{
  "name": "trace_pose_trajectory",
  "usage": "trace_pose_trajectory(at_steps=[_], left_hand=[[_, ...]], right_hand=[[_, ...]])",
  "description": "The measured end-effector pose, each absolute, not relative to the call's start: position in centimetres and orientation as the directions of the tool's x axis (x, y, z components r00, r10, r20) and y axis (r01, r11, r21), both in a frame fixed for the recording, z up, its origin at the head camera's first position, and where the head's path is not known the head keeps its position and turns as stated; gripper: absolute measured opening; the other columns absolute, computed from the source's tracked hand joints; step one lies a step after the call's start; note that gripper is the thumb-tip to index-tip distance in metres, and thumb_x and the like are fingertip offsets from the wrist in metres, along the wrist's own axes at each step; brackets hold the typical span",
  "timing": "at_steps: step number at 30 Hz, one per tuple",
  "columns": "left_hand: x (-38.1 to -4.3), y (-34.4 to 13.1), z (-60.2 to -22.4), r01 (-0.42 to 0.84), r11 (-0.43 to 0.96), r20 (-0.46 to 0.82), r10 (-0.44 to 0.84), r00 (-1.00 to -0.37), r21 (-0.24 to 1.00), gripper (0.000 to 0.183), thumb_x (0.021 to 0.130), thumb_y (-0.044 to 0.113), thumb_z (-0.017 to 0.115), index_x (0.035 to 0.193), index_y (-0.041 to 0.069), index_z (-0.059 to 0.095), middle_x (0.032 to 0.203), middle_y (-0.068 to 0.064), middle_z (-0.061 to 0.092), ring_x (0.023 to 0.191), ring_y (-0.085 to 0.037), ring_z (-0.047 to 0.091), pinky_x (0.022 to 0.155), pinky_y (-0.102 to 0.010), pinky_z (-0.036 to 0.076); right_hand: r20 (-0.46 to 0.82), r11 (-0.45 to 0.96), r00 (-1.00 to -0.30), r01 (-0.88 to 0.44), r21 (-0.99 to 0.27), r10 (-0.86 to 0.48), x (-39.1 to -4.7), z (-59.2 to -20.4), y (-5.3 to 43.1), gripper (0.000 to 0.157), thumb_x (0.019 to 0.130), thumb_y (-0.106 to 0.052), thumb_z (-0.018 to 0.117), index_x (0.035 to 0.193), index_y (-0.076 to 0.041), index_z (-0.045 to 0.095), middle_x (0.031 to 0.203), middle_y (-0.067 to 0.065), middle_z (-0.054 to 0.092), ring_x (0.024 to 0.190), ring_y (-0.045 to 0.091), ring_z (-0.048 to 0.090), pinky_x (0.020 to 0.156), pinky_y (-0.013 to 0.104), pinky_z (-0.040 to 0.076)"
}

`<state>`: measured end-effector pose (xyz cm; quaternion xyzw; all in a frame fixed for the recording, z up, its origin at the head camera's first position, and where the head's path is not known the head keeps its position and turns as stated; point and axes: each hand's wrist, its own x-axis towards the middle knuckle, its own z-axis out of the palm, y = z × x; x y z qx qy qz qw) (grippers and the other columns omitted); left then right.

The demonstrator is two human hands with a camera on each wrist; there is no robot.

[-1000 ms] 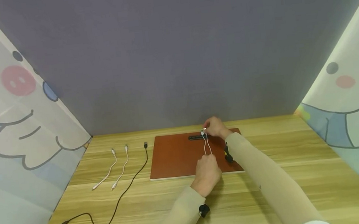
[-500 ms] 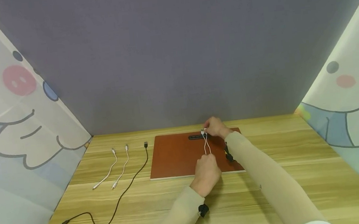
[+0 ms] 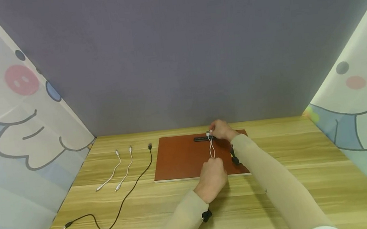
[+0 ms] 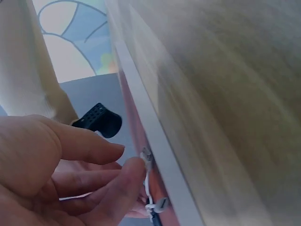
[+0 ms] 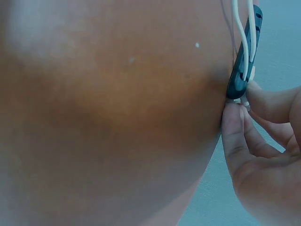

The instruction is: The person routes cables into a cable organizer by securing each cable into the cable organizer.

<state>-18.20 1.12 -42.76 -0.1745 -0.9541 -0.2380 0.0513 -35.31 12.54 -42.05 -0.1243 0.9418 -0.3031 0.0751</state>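
Two white USB cables [image 3: 211, 150] run over a brown board [image 3: 176, 160] between my hands. At their near ends my left hand [image 3: 212, 176] holds them; in the left wrist view, its thumb and fingers are bent around a small white connector [image 4: 146, 159] beside the board's pale edge. Near the back edge of the board lies a slotted black cable holder [image 3: 201, 139], with the white cords [image 5: 252, 33] passing over it in the right wrist view. My right hand [image 3: 223, 130] pinches a white plug [image 5: 246, 104] at the holder's end, its fingertips partly hiding it.
Left of the board, two more short white cables [image 3: 112, 175] [image 3: 128, 169] and a long black USB cable [image 3: 138, 179] lie on the wooden table [image 3: 279, 194]. A grey wall [image 3: 177, 55] stands right behind the table, with printed panels on both sides.
Both hands keep nearly the same places. The two white cords have drawn closer together between them. The head view has shifted slightly.
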Motion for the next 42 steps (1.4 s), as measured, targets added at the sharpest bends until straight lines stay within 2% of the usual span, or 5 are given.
trace_pose_trajectory(at_steps=[5, 9, 29, 38, 42], left_hand=[[-17.8, 0.5, -42.2, 0.404, 0.807, 0.212, 0.345, -0.914, 0.431, 0.03, 0.084, -0.004, 0.066, 0.063, 0.012, 0.053, 0.059, 0.001, 0.048, 0.049, -0.006, 0.038, 0.039, -0.022, 0.036], [-17.9, -0.2, -41.7, 0.426, 0.813, 0.245, 0.354, -0.903, 0.397, 0.026, 0.087, -0.001, 0.067, 0.067, 0.011, 0.055, 0.063, 0.0, 0.051, 0.05, -0.008, 0.044, 0.041, -0.023, 0.037], [-23.3, -6.0, -40.6, 0.33, 0.889, 0.307, 0.233, -0.923, 0.318, 0.011, 0.094, 0.012, 0.069, 0.083, 0.013, 0.066, 0.077, 0.002, 0.057, 0.06, -0.015, 0.056, 0.049, -0.032, 0.047], [-25.4, -9.0, -41.1, 0.253, 0.933, 0.211, 0.201, -0.956, 0.258, 0.019, 0.097, 0.012, 0.065, 0.079, 0.014, 0.058, 0.084, -0.002, 0.06, 0.065, -0.018, 0.056, 0.051, -0.034, 0.046], [-26.2, -10.5, -41.3, 0.219, 0.948, 0.17, 0.183, -0.968, 0.229, 0.009, 0.097, 0.015, 0.065, 0.1, 0.008, 0.07, 0.1, -0.008, 0.066, 0.08, -0.025, 0.066, 0.06, -0.039, 0.054]], right_hand=[[-0.078, 0.781, -0.957, -0.179, -0.598, -0.279, -35.3, -42.2, 12.4, 0.022, 0.096, -0.008, 0.067, 0.115, 0.004, 0.068, 0.108, 0.018, 0.066, 0.095, 0.031, 0.062, 0.083, 0.042, 0.052], [-0.07, 0.775, -0.958, -0.181, -0.605, -0.279, -35.4, -42.4, 12.5, 0.022, 0.096, -0.008, 0.067, 0.115, 0.004, 0.068, 0.107, 0.019, 0.066, 0.094, 0.031, 0.062, 0.083, 0.042, 0.052], [-0.09, 0.782, -0.961, -0.157, -0.604, -0.263, -35.4, -42.7, 12.8, 0.029, 0.1, -0.011, 0.063, 0.123, 0.005, 0.064, 0.118, 0.022, 0.064, 0.101, 0.034, 0.062, 0.09, 0.047, 0.051], [-0.1, 0.773, -0.959, -0.15, -0.617, -0.266, -35.1, -42.5, 13.0, 0.028, 0.1, -0.011, 0.062, 0.123, 0.005, 0.064, 0.114, 0.021, 0.064, 0.095, 0.031, 0.06, 0.084, 0.045, 0.051], [-0.097, 0.771, -0.958, -0.155, -0.618, -0.27, -35.1, -42.5, 12.8, 0.028, 0.101, -0.012, 0.062, 0.123, 0.005, 0.064, 0.117, 0.022, 0.063, 0.098, 0.033, 0.061, 0.086, 0.046, 0.051]])
